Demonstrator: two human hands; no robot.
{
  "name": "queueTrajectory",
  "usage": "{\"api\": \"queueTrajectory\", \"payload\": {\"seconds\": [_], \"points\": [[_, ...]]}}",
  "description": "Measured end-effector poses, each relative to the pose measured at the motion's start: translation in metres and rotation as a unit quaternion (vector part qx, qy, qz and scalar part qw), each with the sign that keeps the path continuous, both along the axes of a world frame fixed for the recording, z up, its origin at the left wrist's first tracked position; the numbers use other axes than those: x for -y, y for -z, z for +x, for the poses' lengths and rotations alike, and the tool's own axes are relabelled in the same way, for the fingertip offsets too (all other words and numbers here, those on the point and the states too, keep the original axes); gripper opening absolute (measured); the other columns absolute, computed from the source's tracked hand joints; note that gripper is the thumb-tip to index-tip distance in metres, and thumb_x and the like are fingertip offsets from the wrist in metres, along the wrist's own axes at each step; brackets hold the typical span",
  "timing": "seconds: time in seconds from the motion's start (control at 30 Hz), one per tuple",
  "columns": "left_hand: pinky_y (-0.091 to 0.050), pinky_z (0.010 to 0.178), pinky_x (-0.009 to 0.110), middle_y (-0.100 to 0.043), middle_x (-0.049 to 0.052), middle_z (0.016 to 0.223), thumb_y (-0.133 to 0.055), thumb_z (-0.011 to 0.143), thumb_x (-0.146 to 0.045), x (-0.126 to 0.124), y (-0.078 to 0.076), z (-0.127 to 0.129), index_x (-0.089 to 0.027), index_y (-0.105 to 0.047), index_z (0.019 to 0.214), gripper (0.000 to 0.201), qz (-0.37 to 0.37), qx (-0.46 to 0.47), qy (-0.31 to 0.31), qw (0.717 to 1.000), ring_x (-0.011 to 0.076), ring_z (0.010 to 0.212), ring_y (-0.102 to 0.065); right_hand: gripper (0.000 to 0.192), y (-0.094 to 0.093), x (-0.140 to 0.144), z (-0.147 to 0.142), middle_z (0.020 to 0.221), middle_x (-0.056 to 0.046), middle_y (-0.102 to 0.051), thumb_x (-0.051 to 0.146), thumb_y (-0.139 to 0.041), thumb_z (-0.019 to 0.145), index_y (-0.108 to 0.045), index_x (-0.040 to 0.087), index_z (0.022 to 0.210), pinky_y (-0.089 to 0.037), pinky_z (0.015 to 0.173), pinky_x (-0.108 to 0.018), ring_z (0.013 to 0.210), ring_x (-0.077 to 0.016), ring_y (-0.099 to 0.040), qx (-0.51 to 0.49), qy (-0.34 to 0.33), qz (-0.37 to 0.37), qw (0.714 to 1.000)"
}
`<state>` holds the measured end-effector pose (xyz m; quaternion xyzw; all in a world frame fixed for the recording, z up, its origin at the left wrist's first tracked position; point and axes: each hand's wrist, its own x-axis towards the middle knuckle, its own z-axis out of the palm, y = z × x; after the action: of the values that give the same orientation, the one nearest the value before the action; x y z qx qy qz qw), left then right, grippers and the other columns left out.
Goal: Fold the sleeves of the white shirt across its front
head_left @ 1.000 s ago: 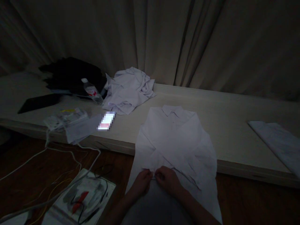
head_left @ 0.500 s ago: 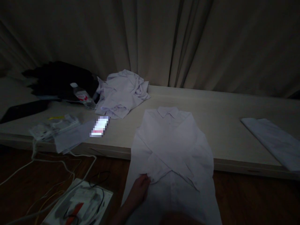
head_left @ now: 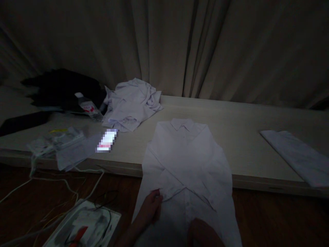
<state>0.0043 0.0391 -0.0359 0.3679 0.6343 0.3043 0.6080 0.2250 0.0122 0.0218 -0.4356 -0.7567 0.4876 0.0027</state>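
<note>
A white button-up shirt (head_left: 180,154) lies front side up, its collar toward the curtain and its lower part hanging past the ledge's front edge toward me. Both sleeves are folded across its front. My left hand (head_left: 152,204) is closed, pinching a sleeve end at the shirt's left side. Low in the picture, my right hand (head_left: 204,233) is over the shirt's lower front. Its fingers are dark and partly cut off by the frame, so its grip is unclear.
On the pale ledge (head_left: 205,109) are a crumpled white shirt (head_left: 132,103), a plastic bottle (head_left: 89,108), dark cloth (head_left: 64,89), a lit phone (head_left: 106,140) and folded white cloth (head_left: 295,154) at right. Cables trail to a white box (head_left: 87,223) below.
My right hand has come further into view from the bottom edge, over the shirt's lower front. My left hand keeps its pinch on the sleeve. The view has shifted slightly.
</note>
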Motion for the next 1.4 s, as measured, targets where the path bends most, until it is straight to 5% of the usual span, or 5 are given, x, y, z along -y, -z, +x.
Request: {"api": "queueTrajectory", "payload": {"seconds": [0.13,0.27,0.53,0.8,1.4], "points": [[-0.022,0.027,0.020,-0.041,-0.011,0.034,-0.045,0.073,-0.056,0.003,-0.003,0.003,-0.023,-0.043,0.076,0.034,0.001,-0.033,0.001,0.999,0.0089,0.025,-0.033,0.015,0.019,0.009,-0.006,0.056,-0.002,-0.062,0.031,-0.057,0.075,-0.065,0.031,0.063,-0.044,0.049,-0.030,0.053,-0.0179,-0.056,0.022,0.020,-0.027,0.999],[-0.023,0.029,0.021,-0.041,-0.010,0.033,-0.043,0.074,-0.052,0.002,-0.008,0.003,-0.022,-0.046,0.070,0.031,0.010,-0.062,0.028,0.998,0.0088,0.025,-0.032,0.012,-0.001,0.009,0.013,0.076,-0.002,-0.067,0.029,-0.059,0.071,-0.066,0.032,0.080,-0.048,0.062,-0.031,0.067,-0.0182,-0.060,0.002,0.036,-0.006,0.999],[-0.027,0.034,0.022,-0.042,-0.009,0.034,-0.046,0.072,-0.054,0.001,-0.003,0.005,-0.020,-0.049,0.065,0.034,0.031,-0.089,0.042,0.995,0.0098,0.027,-0.038,0.024,-0.002,-0.040,0.087,0.095,-0.008,-0.063,0.036,-0.040,0.086,-0.056,0.021,0.096,-0.045,0.080,-0.036,0.086,-0.0203,-0.059,0.079,0.286,0.158,0.942],[-0.029,0.039,0.024,-0.042,-0.008,0.038,-0.047,0.071,-0.051,0.002,-0.001,0.010,-0.023,-0.041,0.058,0.032,0.031,-0.140,0.018,0.990,0.0109,0.032,-0.041,0.018,0.035,-0.043,0.098,0.088,-0.006,-0.059,0.031,-0.043,0.083,-0.058,0.021,0.083,-0.044,0.076,-0.034,0.083,-0.0191,-0.057,0.080,0.254,0.164,0.950],[-0.035,0.059,0.029,-0.043,-0.005,0.048,-0.040,0.072,-0.046,0.000,0.001,0.013,-0.025,-0.034,0.055,0.027,0.040,-0.292,0.057,0.954,0.0168,0.054,-0.051,0.023,0.064,-0.041,0.104,0.086,-0.005,-0.058,0.041,-0.050,0.082,-0.062,0.022,0.079,-0.044,0.078,-0.033,0.083,-0.0194,-0.056,0.008,0.300,0.148,0.942]]}}
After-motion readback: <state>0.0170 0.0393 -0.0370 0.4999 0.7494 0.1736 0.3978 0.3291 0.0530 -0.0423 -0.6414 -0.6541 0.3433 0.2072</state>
